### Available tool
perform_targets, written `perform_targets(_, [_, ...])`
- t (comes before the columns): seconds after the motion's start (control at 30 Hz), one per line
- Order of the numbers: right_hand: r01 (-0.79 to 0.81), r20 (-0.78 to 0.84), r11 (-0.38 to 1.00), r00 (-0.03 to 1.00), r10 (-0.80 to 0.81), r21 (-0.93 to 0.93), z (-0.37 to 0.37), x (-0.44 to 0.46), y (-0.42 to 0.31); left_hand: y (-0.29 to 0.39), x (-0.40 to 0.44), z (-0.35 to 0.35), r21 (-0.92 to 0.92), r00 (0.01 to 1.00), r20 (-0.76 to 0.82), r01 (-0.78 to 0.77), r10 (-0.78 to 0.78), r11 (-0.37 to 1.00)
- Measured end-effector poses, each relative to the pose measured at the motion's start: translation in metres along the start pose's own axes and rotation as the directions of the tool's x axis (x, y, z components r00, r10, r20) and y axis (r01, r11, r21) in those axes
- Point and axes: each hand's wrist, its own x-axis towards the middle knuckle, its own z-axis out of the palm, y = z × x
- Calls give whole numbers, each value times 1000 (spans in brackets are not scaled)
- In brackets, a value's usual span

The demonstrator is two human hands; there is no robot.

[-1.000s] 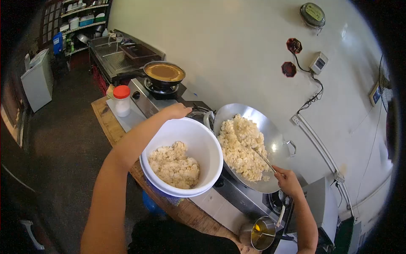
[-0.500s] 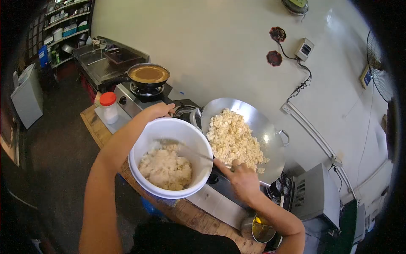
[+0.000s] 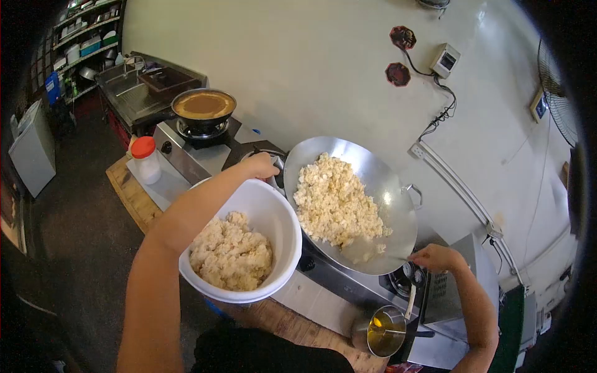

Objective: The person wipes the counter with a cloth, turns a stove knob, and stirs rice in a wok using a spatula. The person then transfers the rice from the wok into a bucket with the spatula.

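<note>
A wide steel wok (image 3: 398,199) sits tilted on the stove with a heap of pale, crumbly rice-like food (image 3: 336,199) in it. My left hand (image 3: 258,166) is closed at the wok's left handle. Below that forearm, a white bucket (image 3: 286,248) holds more of the same food (image 3: 230,255); the forearm covers part of its rim. My right hand (image 3: 435,258), at the wok's lower right edge, is closed around the thin handle of a spatula (image 3: 398,257). The spatula's blade is blurred low in the wok, among the food.
A pan of brown liquid (image 3: 204,104) sits on the left burner. A red-lidded jar (image 3: 146,160) stands near the wooden table edge (image 3: 130,193). At the front right is a metal pot with yellow liquid (image 3: 385,332). A sink (image 3: 134,99) lies farther left.
My right hand has moved right, taking the spatula from the bucket into the wok. My left hand has shifted right to the wok's handle. The view has moved slightly.
</note>
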Motion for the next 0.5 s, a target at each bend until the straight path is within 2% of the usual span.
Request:
perform_targets(0.03, [-67,136,998,989,64,15,-2,4,-5,-3,6,3,25,1000,-9,-13,13,1000])
perform_targets(0.13, [30,155,970,986,-69,241,21,47,-18,0,2,-1,-51,999,31,26,-24,998])
perform_targets(0.2, [328,-98,905,945,-313,270,56,113,-31,0,3,-1,-98,997,62,58,-52,994])
perform_targets(0.27, [304,-186,825,952,-243,477,58,129,-81,4,-1,-1,-39,997,45,58,-56,998])
perform_targets(0.37, [394,-367,762,904,-220,514,62,184,-106,3,-4,-1,67,1000,-16,-19,20,998])
perform_targets(0.43, [421,-409,702,890,-199,575,70,191,-110,-1,-4,-2,17,999,-41,-21,22,1000])
perform_targets(0.5, [474,-481,760,842,-243,444,74,194,-97,-3,-3,0,-33,999,-38,-21,19,999])
